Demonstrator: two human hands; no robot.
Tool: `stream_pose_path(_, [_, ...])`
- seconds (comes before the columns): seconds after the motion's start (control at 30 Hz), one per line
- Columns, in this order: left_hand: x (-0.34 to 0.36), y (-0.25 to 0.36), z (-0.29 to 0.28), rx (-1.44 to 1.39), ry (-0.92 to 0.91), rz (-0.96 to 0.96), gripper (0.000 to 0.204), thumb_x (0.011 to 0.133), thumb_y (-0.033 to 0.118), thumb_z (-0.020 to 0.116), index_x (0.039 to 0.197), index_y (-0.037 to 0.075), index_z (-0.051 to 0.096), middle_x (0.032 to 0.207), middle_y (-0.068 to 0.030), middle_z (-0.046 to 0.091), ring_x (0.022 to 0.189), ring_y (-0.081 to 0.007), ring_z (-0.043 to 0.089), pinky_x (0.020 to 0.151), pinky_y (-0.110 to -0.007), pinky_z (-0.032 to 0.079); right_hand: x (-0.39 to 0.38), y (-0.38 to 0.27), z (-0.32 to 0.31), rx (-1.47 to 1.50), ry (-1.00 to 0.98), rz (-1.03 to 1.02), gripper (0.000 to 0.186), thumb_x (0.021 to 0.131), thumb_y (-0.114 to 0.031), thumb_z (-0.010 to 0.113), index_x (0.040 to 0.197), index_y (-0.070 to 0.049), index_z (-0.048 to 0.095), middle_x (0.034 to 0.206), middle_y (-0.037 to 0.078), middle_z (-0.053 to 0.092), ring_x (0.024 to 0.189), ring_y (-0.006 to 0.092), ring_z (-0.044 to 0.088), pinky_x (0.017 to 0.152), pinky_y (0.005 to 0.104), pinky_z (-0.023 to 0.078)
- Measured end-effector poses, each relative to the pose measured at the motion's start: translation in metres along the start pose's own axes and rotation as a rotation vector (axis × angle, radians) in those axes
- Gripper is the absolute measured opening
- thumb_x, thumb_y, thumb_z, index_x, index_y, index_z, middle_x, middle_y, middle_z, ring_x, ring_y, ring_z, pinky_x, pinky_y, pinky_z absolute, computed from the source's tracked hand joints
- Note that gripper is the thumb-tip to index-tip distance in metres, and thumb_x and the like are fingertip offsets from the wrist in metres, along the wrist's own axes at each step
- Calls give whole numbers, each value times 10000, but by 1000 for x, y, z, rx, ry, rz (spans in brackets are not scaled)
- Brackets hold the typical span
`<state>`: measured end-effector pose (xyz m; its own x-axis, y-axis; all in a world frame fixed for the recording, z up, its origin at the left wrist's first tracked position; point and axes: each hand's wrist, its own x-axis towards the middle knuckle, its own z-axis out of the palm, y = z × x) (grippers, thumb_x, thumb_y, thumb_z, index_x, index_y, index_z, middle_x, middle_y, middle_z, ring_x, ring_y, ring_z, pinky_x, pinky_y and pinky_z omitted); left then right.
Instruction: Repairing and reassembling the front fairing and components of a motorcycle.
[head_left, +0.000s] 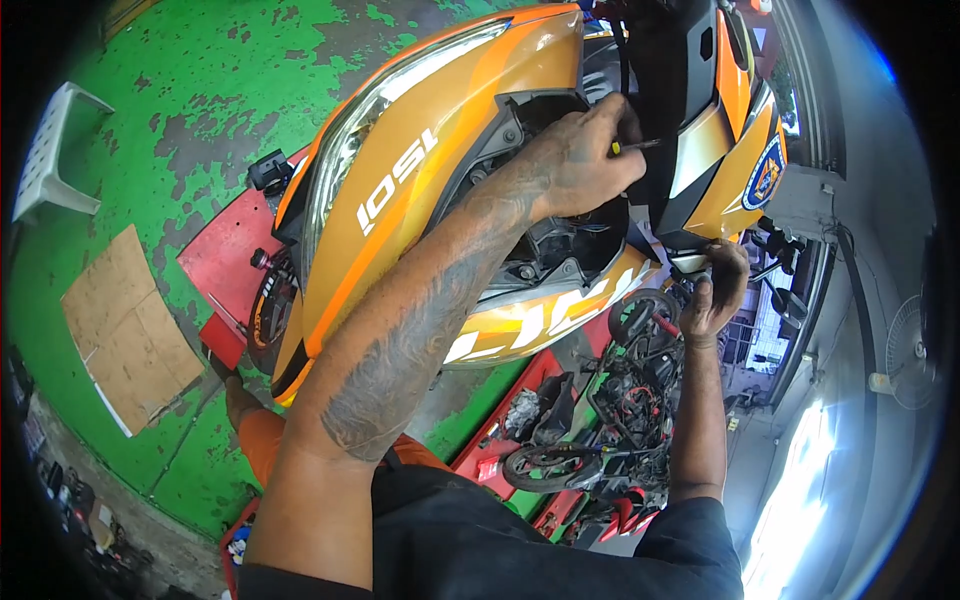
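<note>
A yellow-orange scooter (400,190) stands before me, with an opening in its bodywork showing dark inner parts and bolts (528,271). My left hand (590,165) is above this opening, closed around a slim screwdriver (617,149). A yellow bit of the tool shows at the fingers, and its thin shaft points right toward a dark panel. Some of the left fingers are hidden behind the hand. At the lower edge of the yellow front panel (735,200), which bears a round blue sticker, my right hand (718,285) has its fingers curled against the edge, thumb apart.
Another, partly stripped motorcycle (630,400) stands by a red lift platform (510,410) below the scooter. Cardboard (135,330) lies on the green floor near a white plastic stool (60,155). A wall fan (905,340) is at right. An orange-clad limb (262,440) shows lower left.
</note>
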<state>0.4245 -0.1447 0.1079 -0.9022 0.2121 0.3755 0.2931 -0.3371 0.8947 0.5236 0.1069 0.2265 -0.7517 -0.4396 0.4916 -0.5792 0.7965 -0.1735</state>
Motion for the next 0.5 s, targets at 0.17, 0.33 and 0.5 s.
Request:
stream_pose_path(0.17, [-10,7,15,80,270,117,282,856,198,728,1022,16,590,941,-125,537,922,-281,597,822,-393,467,10,-18,1,63,223,174,353,977,-308,584,1080,26,542,1024,92,529,985,184,512,890,314,399])
stream_pose_path(0.33, [-8,0,22,210,329,214,187,886,111,665,1054,36,632,1005,-154,606,925,-328,595,835,-426,488,32,-56,13,272,266,333,207,1006,-226,553,920,-39,525,693,-39,421,570,28,355,509,201,272])
stream_pose_path(0.5, [-7,1,19,65,268,164,180,882,78,656,1049,17,624,1003,-153,628,882,-340,609,832,-437,497,50,-83,12,465,113,550,214,1003,-244,563,916,-49,544,663,-48,417,552,26,350,492,211,278])
